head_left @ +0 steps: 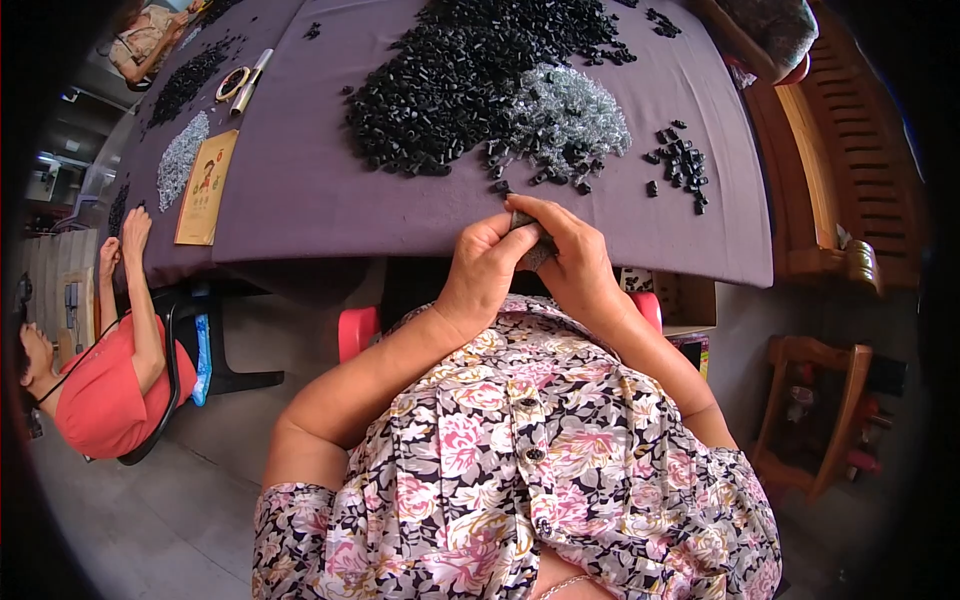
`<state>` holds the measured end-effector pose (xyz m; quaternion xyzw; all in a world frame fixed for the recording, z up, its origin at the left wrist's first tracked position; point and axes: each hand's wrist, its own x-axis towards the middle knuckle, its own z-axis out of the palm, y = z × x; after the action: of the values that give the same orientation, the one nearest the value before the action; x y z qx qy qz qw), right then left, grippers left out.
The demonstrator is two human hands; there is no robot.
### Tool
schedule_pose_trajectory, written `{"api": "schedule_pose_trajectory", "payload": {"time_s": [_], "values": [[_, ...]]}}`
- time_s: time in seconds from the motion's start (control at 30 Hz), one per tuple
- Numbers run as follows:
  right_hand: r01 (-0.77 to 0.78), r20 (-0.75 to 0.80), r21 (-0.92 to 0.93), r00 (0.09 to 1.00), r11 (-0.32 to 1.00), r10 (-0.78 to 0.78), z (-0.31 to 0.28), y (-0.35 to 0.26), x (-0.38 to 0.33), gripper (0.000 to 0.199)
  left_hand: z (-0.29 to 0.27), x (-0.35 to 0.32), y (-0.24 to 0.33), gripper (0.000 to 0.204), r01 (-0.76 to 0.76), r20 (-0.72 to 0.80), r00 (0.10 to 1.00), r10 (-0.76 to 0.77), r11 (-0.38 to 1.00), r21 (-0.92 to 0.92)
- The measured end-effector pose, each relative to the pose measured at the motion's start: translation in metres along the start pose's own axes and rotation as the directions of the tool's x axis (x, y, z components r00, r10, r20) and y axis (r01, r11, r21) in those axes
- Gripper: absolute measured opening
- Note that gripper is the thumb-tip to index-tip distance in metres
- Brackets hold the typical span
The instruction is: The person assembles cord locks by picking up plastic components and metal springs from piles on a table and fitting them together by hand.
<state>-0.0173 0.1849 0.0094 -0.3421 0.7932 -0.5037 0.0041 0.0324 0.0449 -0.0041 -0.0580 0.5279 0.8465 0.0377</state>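
My left hand (484,262) and my right hand (572,255) meet just over the table's near edge. Both are closed, with thumbs and fingertips close together. A dark grey, cloth-like piece (540,250) shows between them, pressed against my right palm. Whatever small part the left fingertips pinch is hidden. Just beyond the fingers lies a small black plastic piece (502,187). Farther off is a large heap of small black plastic parts (430,100), and against its right side rests a pile of clear plastic parts (572,115).
A small group of black parts (682,165) lies at the right on the purple tablecloth (300,180). To the left are a yellow printed packet (207,190), a tape roll (232,84) and another clear pile (182,160). A co-worker in red (120,390) sits left; wooden furniture (850,150) stands right.
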Motion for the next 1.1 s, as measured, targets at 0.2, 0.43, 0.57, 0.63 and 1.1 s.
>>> {"api": "schedule_pose_trajectory", "payload": {"time_s": [0.2,0.43,0.57,0.63,1.1], "values": [[0.005,0.014,-0.077,1.0,0.997,-0.003,0.001,0.006,-0.005,0.054,-0.004,0.001,-0.002,0.02,0.101,0.013,0.995,-0.101,0.995,0.01],[-0.031,0.012,0.008,0.999,0.999,0.031,-0.003,0.003,-0.002,0.051,0.006,0.0,0.006,0.02,0.017,0.001,1.0,-0.017,0.995,0.094],[-0.025,0.031,0.015,0.999,1.0,0.025,-0.005,0.005,-0.003,0.049,-0.002,0.001,0.005,0.023,0.02,0.08,0.996,-0.034,0.984,0.175],[-0.031,0.047,0.014,0.998,0.999,0.031,-0.006,0.007,-0.004,0.049,-0.003,0.0,0.007,0.024,0.032,0.087,0.995,-0.048,0.984,0.174],[0.046,0.057,0.021,0.997,0.999,-0.047,-0.001,0.009,-0.006,0.054,-0.008,-0.007,0.001,0.022,0.06,0.101,0.992,-0.07,0.994,0.094]]}}
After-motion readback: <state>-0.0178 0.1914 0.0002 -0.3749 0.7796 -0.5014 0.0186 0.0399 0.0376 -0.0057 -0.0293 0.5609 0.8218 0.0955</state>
